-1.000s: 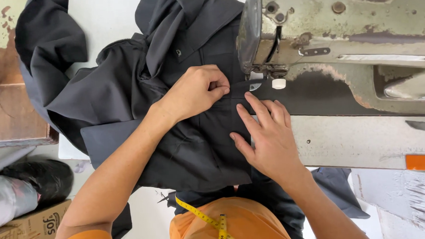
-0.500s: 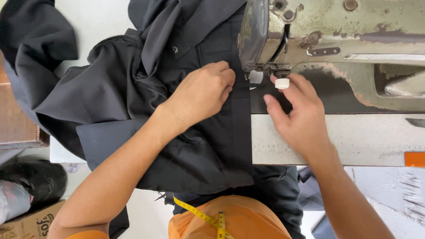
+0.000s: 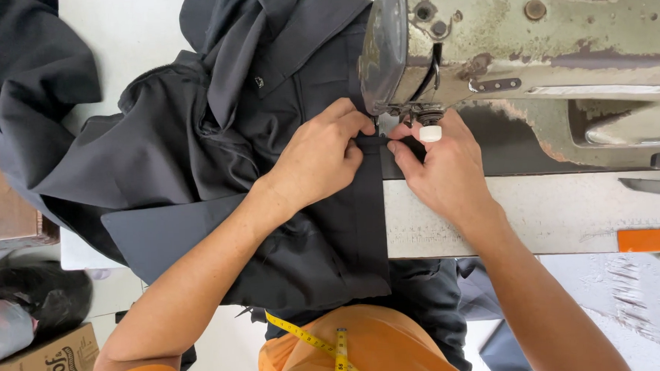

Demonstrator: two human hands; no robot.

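Two bare hands meet right under the head of the worn, pale green metal sewing machine (image 3: 515, 47), and both are pinching the same spot. The left hand (image 3: 318, 160) lies knuckles-up on the dark charcoal woven garment (image 3: 197, 161), fingers curled narrow, thumb and forefinger closed on a folded edge of the cloth just beside the needle area. The right hand (image 3: 446, 170) comes in from the other side, fingertips closed on that same edge so the fold stays flat and taut between the two grips; it sits just under a small white round knob (image 3: 430, 134) on the machine's presser assembly. The needle itself is too small and shadowed to make out, so whether it is down in the cloth I cannot tell.

Most of the garment is bunched up and away to the left, over the white tabletop (image 3: 120, 32), which looks like a way to keep the bulk out of the seam line. One straight edge of it runs down along the grey machine bed (image 3: 536, 215) and hangs off the near edge of the table toward the person's lap, so the cloth feeds in a clean line.

Round the neck, over the orange shirt (image 3: 372, 352), hangs a yellow measuring tape (image 3: 313, 340), handy but untouched. Low at the left sits a brown cardboard box (image 3: 44, 364) on the floor, well apart from the work.
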